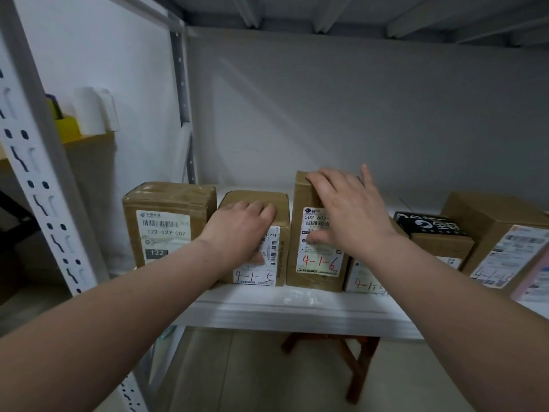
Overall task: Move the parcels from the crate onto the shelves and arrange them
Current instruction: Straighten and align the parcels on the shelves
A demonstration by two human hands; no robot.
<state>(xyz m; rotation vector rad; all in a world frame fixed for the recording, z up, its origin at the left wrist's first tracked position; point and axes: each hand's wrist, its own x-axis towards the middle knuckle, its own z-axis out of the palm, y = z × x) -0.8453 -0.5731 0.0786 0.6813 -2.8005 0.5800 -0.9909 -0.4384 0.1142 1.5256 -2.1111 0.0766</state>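
Observation:
Several brown cardboard parcels stand in a row on a white shelf (267, 307). My left hand (237, 230) lies over the front top edge of the parcel marked 4-1-5 (279, 203), fingers curled onto its top and thumb on its label. My right hand (350, 212) grips the taller parcel marked 4-1-6 (303, 191), fingers over its top and thumb pressed on the front label. A parcel labelled 122-122-007 (166, 221) stands at the far left. The crate is not in view.
To the right sit a low parcel (365, 281), a box with a black top (430, 227) and a large brown box (499, 233). A perforated white upright (38, 179) stands at left. A wooden stool (353, 370) is below the shelf.

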